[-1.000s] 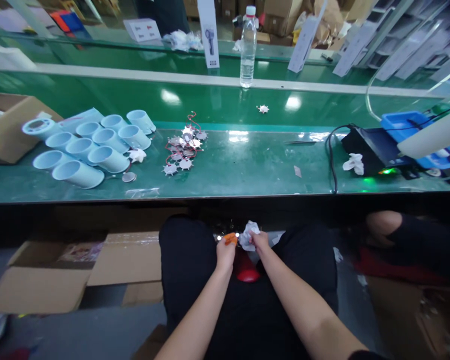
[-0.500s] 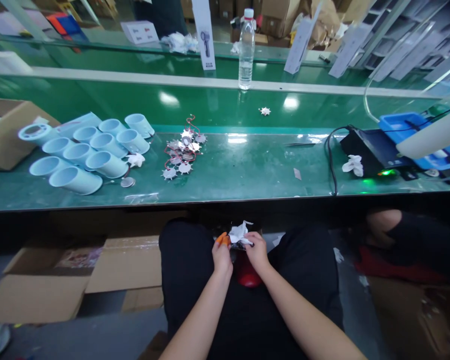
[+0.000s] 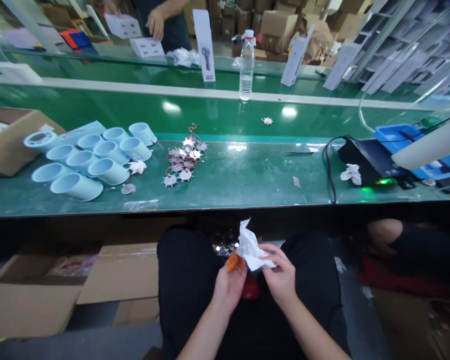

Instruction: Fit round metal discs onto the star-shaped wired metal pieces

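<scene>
My right hand (image 3: 279, 275) pinches a crumpled white tissue (image 3: 250, 250) above my lap, its upper end sticking up loosely. My left hand (image 3: 230, 282) is closed close against the tissue's left side, with orange coverings (image 3: 234, 261) on its fingertips. Whatever lies between those fingers is hidden. Just beyond the hands, a pile of small shiny metal parts (image 3: 225, 247) shows between my knees. A red rounded object (image 3: 250, 290) sits below the hands, partly covered by them.
On the green bench (image 3: 243, 185) stand several light-blue cups (image 3: 77, 186), left of a heap of star-edged metal discs with red wires (image 3: 183, 157). A water bottle (image 3: 246, 70) stands behind. A black box (image 3: 367, 165) with a green light is at right. Across the bench, a person's hand (image 3: 155, 24) touches a white box.
Both hands have come nearer to me, the right one also shifting right with the tissue. More of the tissue and the metal parts now shows. A person's hands have appeared across the bench.
</scene>
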A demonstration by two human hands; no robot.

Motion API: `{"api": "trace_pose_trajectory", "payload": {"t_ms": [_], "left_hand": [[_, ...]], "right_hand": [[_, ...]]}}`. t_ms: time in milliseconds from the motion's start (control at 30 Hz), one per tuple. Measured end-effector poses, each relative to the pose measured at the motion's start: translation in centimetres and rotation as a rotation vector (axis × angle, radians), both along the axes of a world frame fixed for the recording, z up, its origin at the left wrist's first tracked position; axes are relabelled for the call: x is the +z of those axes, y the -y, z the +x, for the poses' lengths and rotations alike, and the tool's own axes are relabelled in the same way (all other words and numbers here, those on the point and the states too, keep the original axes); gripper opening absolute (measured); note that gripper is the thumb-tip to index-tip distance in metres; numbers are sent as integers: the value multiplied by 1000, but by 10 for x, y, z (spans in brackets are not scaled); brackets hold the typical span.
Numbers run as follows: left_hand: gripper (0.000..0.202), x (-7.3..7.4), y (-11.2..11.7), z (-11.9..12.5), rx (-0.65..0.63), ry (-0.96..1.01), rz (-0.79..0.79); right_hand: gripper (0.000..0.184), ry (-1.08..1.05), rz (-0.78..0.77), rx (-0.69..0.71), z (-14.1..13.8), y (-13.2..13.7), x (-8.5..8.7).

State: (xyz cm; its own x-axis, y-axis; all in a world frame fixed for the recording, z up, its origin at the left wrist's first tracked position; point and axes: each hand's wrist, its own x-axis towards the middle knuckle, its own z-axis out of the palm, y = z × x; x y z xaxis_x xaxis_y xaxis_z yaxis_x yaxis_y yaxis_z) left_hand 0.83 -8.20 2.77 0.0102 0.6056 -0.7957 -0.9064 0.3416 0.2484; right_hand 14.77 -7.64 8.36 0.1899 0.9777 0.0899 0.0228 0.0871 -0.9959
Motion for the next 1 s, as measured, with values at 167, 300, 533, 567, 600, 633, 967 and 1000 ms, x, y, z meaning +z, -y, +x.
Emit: {"api": "trace_pose_trajectory", "payload": {"t_ms": [167,300,533,567,600,633,967,1000], "left_hand": [[35,34,9,1,-72,175,144],[40,58,8,-3,-103,126,199],[33,77,9,-11,-137,64,230],[33,79,9,-12,-136,82,250],[33,79,8,-12,-132,96,271],[33,79,6,-12,-122,105,284],[32,77,-5,-8,-163,93,296],[33,79,-5,-9,-188,75,326]], "right_hand": [[18,71,49,44,13,16,12],[21,98,98,44,21,23,17],[23,99,94,13,27,27,20],[22,96,81,9,27,28,19],[21,90,62,4,27,27,19],[19,78,34,-2,27,27,18],[25,-236,-199,96,20,9,24],[26,-220,-180,119,21,8,26]]}}
